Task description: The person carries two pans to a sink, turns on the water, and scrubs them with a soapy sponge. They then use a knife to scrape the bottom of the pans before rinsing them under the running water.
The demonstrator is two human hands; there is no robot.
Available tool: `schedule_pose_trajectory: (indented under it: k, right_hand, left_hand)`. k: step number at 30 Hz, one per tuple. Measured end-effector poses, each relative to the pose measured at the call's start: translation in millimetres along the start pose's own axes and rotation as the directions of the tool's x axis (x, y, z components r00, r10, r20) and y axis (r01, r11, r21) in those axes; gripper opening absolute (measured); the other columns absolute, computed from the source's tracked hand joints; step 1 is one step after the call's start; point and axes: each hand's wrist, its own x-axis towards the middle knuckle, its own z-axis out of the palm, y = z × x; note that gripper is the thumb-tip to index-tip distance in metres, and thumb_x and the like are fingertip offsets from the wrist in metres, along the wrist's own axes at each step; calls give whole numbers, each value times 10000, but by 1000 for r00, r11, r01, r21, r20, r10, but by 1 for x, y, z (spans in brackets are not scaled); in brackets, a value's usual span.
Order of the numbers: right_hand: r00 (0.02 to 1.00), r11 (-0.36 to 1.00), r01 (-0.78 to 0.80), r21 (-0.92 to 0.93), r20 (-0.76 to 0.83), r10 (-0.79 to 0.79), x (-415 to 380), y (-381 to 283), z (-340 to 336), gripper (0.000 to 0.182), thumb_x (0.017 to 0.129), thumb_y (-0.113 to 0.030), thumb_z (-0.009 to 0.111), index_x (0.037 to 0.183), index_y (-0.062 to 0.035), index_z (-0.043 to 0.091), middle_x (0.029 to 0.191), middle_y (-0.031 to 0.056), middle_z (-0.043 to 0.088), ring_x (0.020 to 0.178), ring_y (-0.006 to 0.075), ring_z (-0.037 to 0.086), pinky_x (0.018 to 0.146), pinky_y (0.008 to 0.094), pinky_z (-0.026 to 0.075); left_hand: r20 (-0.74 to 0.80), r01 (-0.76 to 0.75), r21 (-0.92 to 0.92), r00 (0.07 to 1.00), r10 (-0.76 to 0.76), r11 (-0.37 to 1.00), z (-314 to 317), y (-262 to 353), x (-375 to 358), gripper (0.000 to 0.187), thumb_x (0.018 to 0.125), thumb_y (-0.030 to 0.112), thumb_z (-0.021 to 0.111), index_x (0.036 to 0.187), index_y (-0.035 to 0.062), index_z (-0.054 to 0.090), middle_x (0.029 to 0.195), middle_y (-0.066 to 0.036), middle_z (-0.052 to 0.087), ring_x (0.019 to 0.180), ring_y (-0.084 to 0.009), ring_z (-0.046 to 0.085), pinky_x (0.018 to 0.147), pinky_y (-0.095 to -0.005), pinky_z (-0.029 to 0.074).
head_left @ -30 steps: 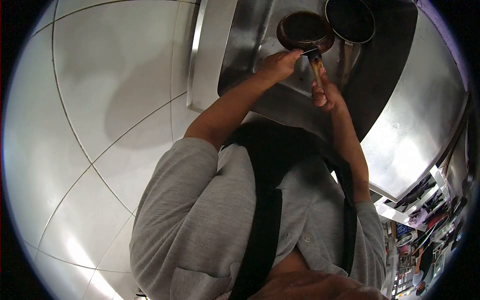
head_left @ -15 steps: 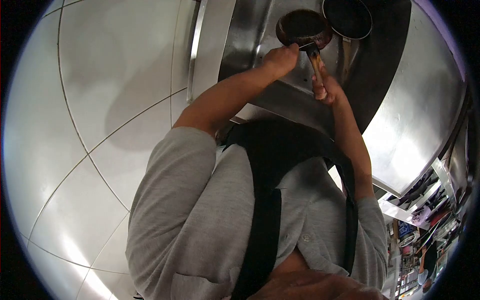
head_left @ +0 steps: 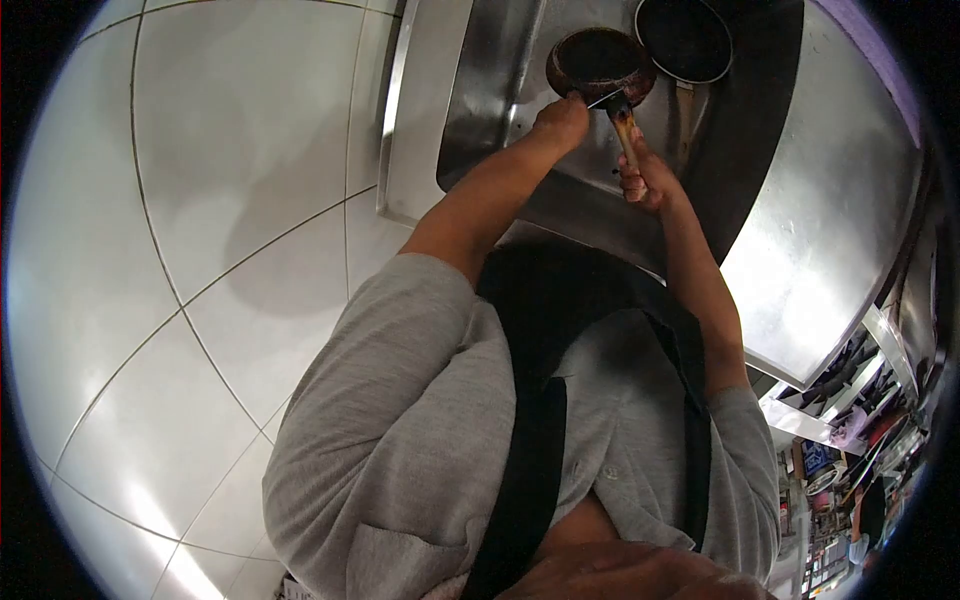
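Observation:
A small dark pan [head_left: 600,58] with a reddish-brown, crusted outer wall is held over the metal sink. My right hand [head_left: 650,178] is wrapped round its wooden handle [head_left: 625,138], which is scorched dark near the pan. At the pan's near side, my left hand [head_left: 563,122] is closed on a thin shiny metal blade [head_left: 606,98]. The blade's tip reaches the spot where handle and pan meet; its grip is hidden in my fingers. Beside them a second black pan [head_left: 685,40] with a pale rim lies in the sink, its wooden handle pointing towards me.
The stainless steel sink [head_left: 535,200] has a raised front edge close to my apron. To the right stretches a metal counter [head_left: 830,230]. White tiles [head_left: 240,130] cover the left side. Shelves with assorted items [head_left: 825,480] and another person [head_left: 868,515] appear at lower right.
The view has shifted slightly, so the sink and pans sit a little further left and lower. Both hands keep their holds; the left hand stays by the handle joint.

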Motion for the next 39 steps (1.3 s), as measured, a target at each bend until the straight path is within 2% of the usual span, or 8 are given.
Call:
schedule_pose_trajectory:
  k: [7,13,16,25,28,34,37,39]
  right_hand:
    - [999,1000,20,1,-46,-20,1,0,8,575,853,-678,457,815,-104,461,474,-75,330,337,40,283,331,222,216]
    - [982,978,58,-199,-166,-92,-10,-4,8,599,841,-691,463,763,-98,478,477,-60,356,336,61,293,335,247,248]
    - [955,932,78,-353,-243,-172,-13,-4,8,635,832,-702,461,773,-72,512,495,-40,378,358,78,323,353,271,285]
    - [893,736,41,-676,-305,-330,-5,-8,14,697,855,-660,459,859,27,578,580,79,501,409,204,473,385,369,375]
    - [731,349,199,-916,-99,-675,33,11,-9,686,881,-617,446,868,54,588,662,153,574,531,273,580,492,413,460]
    - [896,641,-62,-765,-326,-303,-17,-15,28,733,938,-580,320,1033,95,591,965,302,607,899,422,617,804,497,456]
    - [660,278,72,-958,-163,-733,15,12,4,690,924,-571,394,948,90,588,807,243,634,788,362,645,735,456,475]
    - [760,393,63,-918,-211,-615,1,3,13,687,931,-568,374,974,84,587,852,251,630,828,373,637,761,457,473]
  left_hand:
    - [-46,117,-10,992,-118,993,-4,2,8,323,905,121,415,1172,-44,491,1134,-230,606,1058,-366,596,904,-419,485]
    - [154,127,-63,981,-116,990,-37,18,-19,401,947,270,448,1238,-6,459,1148,-215,603,1078,-356,585,901,-409,464]
    - [90,-52,-316,992,85,947,-46,5,-23,387,974,310,414,1208,25,530,1136,-197,598,995,-333,607,877,-403,466]
    - [-15,-306,-104,952,306,946,-61,1,-58,326,986,268,380,1226,98,519,1102,-186,620,1023,-354,601,852,-444,472]
    - [17,-338,120,941,338,934,-70,0,-55,285,968,215,394,1190,100,529,1042,-195,634,971,-375,614,816,-467,483]
    - [-88,-428,212,887,453,879,-53,13,-33,298,884,102,426,1165,84,523,950,-200,646,919,-384,623,780,-496,488]
    - [75,-402,309,914,399,862,-74,35,-55,310,863,79,425,1155,68,526,950,-206,644,917,-378,625,763,-493,495]
    - [33,-455,310,882,469,835,-76,15,-48,298,862,78,430,1144,77,528,956,-206,645,919,-376,626,761,-492,498]
